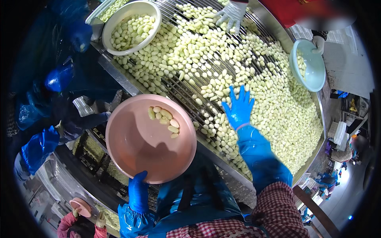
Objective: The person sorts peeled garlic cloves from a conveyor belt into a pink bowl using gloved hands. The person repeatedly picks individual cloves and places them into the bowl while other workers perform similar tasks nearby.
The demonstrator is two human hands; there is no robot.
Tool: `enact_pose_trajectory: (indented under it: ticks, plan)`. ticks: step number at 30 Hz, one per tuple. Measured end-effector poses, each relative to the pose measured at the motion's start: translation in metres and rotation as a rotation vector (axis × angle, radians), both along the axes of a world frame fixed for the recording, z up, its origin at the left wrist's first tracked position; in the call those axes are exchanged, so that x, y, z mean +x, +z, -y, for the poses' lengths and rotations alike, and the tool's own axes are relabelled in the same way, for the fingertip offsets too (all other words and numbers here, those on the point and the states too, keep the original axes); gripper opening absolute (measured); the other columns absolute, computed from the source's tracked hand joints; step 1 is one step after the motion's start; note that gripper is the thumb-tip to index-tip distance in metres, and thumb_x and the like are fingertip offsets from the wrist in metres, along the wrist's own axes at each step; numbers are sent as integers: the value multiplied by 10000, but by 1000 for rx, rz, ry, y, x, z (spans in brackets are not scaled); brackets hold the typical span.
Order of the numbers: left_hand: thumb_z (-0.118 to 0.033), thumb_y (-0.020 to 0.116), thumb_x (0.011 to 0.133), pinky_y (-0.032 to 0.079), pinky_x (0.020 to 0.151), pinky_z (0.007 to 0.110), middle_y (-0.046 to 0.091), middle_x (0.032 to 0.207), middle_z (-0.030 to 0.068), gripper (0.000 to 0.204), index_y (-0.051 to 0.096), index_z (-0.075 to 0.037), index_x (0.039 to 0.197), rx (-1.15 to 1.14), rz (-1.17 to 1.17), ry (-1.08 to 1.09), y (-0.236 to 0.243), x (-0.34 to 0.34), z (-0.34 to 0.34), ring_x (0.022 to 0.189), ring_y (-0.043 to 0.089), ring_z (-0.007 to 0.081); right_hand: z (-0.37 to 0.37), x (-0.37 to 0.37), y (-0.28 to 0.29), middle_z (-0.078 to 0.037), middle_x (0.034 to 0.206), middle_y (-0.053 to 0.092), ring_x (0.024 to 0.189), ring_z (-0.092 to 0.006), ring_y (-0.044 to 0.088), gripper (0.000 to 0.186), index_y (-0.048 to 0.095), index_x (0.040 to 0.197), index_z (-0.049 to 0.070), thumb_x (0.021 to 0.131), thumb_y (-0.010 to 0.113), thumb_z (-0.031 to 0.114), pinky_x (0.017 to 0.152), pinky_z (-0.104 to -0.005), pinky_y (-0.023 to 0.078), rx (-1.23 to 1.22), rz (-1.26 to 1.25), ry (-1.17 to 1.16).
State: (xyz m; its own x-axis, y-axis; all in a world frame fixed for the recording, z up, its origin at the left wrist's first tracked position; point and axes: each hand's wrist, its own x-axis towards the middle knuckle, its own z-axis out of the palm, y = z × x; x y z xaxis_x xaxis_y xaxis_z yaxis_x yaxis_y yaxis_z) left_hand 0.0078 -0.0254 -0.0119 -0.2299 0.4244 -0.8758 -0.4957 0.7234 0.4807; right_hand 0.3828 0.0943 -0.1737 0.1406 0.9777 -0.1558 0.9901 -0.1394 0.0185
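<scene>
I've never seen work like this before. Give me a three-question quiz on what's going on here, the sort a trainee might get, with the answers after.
1. The left hand grips a large bowl. Which colour is the bowl: (a) white, (b) pink, (c) pale blue-green?
2. The right hand: true or false, it is clenched in a fist?
3. What lies inside the cream bowl at the upper left?

Key:
1. b.
2. False; it is spread open.
3. Pale green oval pieces.
</scene>
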Motion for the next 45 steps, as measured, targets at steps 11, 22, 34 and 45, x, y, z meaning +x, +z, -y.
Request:
enact_pose_trajectory:
  ticks: [11,22,34,45]
  plan:
    - [-95,596,771,401,1008,384,524,1230,138,569,432,24,1303,-9,-33,21,11,10,-3,1140,508,289,-130,-111,13,-150,1004,596,882,-331,593,307,594,1155,111,851,551,99,741,-422,503,329,-695,430]
    - [-155,590,775,400,976,357,542,1203,137,542,469,52,1261,32,-53,18,9,22,8,1101,531,260,-130,-84,13,-115,1244,538,1071,-300,569,383,565,1257,223,880,560,157,892,-385,485,268,-566,320]
    - [-156,595,769,455,924,377,558,1149,147,549,451,33,1265,24,-127,-110,12,27,18,1063,560,275,-168,-46,-39,-169,944,640,837,-408,603,199,598,953,74,834,536,222,725,-500,487,66,-364,118]
    - [-132,575,801,445,912,341,572,1147,131,485,479,39,1245,62,-65,68,6,47,12,1042,565,244,-214,-112,-51,-114,914,618,851,-317,594,197,633,1045,122,884,580,223,756,-379,485,389,-684,342]
